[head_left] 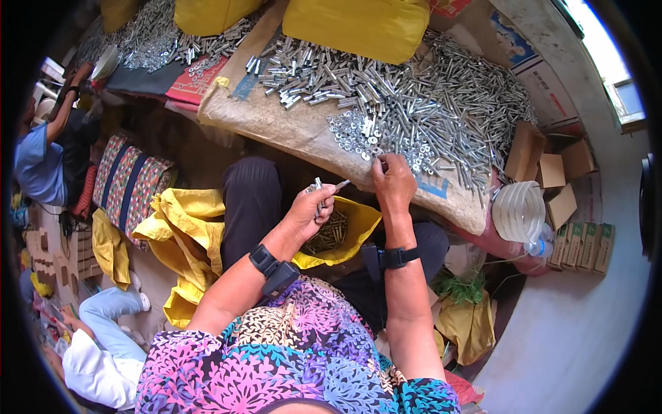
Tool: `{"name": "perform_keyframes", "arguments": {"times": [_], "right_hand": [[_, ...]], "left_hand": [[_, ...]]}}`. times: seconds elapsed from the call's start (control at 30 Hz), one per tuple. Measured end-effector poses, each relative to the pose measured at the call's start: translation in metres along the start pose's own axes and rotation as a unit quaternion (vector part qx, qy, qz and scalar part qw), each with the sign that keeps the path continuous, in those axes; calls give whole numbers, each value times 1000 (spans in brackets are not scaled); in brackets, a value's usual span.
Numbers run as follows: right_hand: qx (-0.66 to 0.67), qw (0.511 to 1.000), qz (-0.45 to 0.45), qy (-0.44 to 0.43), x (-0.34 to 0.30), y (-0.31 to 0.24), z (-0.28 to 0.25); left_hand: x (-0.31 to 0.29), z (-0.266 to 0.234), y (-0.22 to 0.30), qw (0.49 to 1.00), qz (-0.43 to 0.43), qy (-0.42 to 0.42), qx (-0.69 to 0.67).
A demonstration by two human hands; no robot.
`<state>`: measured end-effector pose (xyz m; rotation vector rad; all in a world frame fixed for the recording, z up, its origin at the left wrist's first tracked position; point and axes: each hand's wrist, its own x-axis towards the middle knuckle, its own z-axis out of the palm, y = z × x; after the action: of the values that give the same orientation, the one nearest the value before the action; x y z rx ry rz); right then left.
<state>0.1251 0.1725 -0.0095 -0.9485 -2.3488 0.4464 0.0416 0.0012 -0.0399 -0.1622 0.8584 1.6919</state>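
Note:
My left hand (307, 210) is closed around several silvery metal bolts (341, 185), with one pointing out toward the right. At the table's near edge, my right hand (394, 183) has its thumb and fingers pinched together beside loose washers (352, 131); whatever is in the pinch is too small to make out. Behind it spreads a large heap of metal bolts and sleeves (414, 103). Below my hands, between my knees, a yellow sack (362, 224) lies open with brassy-looking bolts (329, 233) inside.
The worktable (296, 141) has a worn, covered top. Yellow sacks (355, 27) sit at its back. To the right are open cardboard boxes (552, 169), a translucent ribbed container (517, 210) and small cartons (585, 246). Other people (103, 369) sit at the left.

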Motion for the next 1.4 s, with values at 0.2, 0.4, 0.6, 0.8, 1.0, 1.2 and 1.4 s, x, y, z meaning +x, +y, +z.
{"name": "perform_keyframes", "arguments": {"times": [0.2,0.4,0.6,0.8,1.0,1.2,1.4], "right_hand": [[137,990,-26,38,-21,-6,-7],[286,958,-2,-16,-55,-35,-9],[320,947,11,-17,-60,-36,-3],[408,910,73,-16,-61,-27,8],[320,947,-13,-12,-55,-36,-1],[284,958,-46,6,-54,-37,0],[242,967,-80,2,-53,-37,-2]], "left_hand": [[-4,2,0,1000,11,7,-15],[-6,3,-4,1000,17,2,-14],[-7,5,-2,1000,26,-5,4],[-6,7,-2,1000,18,-12,2],[-3,0,-4,1000,9,-11,-9],[-4,2,-2,999,3,-27,-18],[-4,-2,-1,999,-1,-39,-25]]}}
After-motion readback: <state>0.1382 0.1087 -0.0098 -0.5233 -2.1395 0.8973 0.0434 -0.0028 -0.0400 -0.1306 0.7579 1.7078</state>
